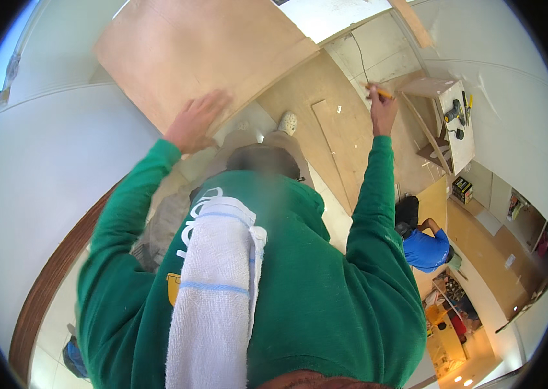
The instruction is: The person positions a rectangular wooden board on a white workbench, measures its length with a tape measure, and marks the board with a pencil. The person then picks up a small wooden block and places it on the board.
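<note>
My left hand [199, 120] lies on the near edge of a light-brown plywood panel [202, 52], fingers stretched over its face and slightly blurred. The panel looks like a board or box side raised in front of me. Off to the right, my right hand [383, 111] is closed on an orange pencil [381, 91], held out over the floor and apart from the panel. Green sleeves cover both forearms.
Plywood sheets [316, 97] lie on the floor ahead. At right, a small wooden stand [465, 139] carries a drill [452, 111] and other tools. Farther right, a person in a blue shirt [426, 249] crouches. A white wall [73, 162] rises at left.
</note>
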`<state>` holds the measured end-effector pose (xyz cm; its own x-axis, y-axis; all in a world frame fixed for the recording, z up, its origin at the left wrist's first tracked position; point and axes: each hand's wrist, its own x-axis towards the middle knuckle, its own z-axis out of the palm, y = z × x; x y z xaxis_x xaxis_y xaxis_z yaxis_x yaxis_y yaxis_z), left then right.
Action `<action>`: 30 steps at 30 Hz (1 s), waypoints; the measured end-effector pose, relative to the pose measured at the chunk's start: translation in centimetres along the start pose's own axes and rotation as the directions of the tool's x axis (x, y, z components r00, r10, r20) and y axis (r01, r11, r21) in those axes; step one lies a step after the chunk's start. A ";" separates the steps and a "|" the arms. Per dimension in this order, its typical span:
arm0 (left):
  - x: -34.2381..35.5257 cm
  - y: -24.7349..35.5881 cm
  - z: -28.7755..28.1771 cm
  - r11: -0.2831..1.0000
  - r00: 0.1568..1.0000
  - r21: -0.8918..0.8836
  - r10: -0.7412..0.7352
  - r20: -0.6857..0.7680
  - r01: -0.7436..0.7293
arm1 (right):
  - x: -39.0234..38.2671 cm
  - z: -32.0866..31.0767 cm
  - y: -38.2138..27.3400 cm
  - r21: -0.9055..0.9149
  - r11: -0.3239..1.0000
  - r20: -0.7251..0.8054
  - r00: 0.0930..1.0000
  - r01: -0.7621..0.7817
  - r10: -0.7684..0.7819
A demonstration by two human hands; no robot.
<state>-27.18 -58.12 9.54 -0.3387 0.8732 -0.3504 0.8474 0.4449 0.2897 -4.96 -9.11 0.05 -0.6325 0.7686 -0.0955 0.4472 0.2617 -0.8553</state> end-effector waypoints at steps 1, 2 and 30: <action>-0.2 1.0 0.4 0.982 0.988 -0.110 -0.147 0.039 0.150 | -1.9 -0.9 2.0 0.022 0.999 0.015 0.999 -0.046 0.046; -0.5 1.8 0.7 0.940 0.966 -0.225 -0.255 0.033 0.256 | -3.8 -1.9 4.0 -0.019 0.997 0.041 0.996 -0.077 0.078; 17.1 19.4 14.1 0.691 0.996 -0.723 -0.062 -0.067 -0.006 | -16.5 -9.1 18.4 -0.244 0.948 0.084 0.969 -0.204 0.230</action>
<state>-10.78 -37.34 -3.36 -0.4172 0.8554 -0.3070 0.2923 0.4462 0.8459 19.47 -11.71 -9.52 -0.5630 0.7567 -0.3323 0.7076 0.2335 -0.6669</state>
